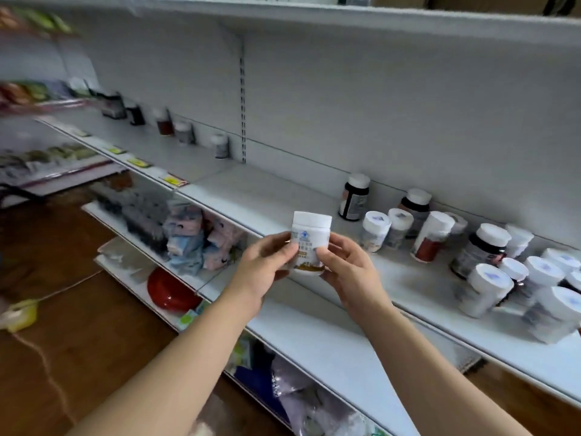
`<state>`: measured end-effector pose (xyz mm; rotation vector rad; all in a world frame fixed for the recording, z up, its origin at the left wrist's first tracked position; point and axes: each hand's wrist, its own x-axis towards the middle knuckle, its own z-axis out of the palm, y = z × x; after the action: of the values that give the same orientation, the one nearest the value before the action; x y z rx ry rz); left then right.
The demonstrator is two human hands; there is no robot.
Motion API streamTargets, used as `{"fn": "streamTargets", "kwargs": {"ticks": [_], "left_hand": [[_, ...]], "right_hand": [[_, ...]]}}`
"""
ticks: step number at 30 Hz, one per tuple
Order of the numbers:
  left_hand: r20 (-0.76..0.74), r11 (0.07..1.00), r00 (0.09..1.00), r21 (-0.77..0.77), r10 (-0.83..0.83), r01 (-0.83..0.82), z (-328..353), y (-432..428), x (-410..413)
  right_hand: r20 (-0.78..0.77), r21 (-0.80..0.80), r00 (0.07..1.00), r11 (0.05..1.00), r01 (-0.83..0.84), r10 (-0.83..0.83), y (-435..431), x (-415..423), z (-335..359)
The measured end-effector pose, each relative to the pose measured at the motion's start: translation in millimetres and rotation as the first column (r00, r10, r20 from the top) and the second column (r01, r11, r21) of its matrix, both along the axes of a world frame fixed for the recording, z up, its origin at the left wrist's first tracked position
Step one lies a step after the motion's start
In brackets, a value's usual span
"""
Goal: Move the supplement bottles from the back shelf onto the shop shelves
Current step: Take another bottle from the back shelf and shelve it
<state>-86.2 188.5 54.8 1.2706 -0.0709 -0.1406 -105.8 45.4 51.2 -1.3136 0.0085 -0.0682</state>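
Note:
A white supplement bottle [309, 237] with a white cap is held upright in front of the white shelf [251, 196]. My left hand [267, 265] grips its left side and my right hand [345, 265] pinches its right side. Several more bottles [481, 250], white-capped and some dark-bodied, stand crowded on the shelf to the right. Farther left along the same shelf stands a spaced row of several bottles [220, 146].
Yellow price tags [176, 181] line the shelf's front edge. Lower shelves hold packaged goods [188, 237] and a red bowl [169, 294]. A yellow object with a cord [20, 314] lies on the brown floor at left. Another shelf board [345, 17] runs overhead.

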Motion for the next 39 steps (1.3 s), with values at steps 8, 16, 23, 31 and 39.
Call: {"fn": "streamTargets", "kwargs": {"ticks": [8,16,23,31,39], "left_hand": [[0.081,0.995,0.997,0.092,0.020,-0.027,4,157,80],[0.127,0.991,0.991,0.135,-0.031,0.013,16,268,181],[0.097,0.989,0.994,0.144,-0.047,0.032,-2,307,299],[0.068,0.965,0.997,0.261,-0.046,0.026,4,353,435],[0.089,0.918,0.977,0.370,-0.191,0.146,-19,389,550]], "right_hand": [[0.067,0.026,0.997,0.999,-0.041,0.039,152,84,1],[0.063,0.019,0.998,1.000,0.013,-0.014,267,187,9],[0.080,-0.050,0.996,0.998,0.046,-0.042,305,304,-5],[0.088,-0.161,0.995,0.985,0.057,-0.043,346,441,-2],[0.053,-0.228,0.979,0.952,0.203,-0.196,383,534,-23]]}}
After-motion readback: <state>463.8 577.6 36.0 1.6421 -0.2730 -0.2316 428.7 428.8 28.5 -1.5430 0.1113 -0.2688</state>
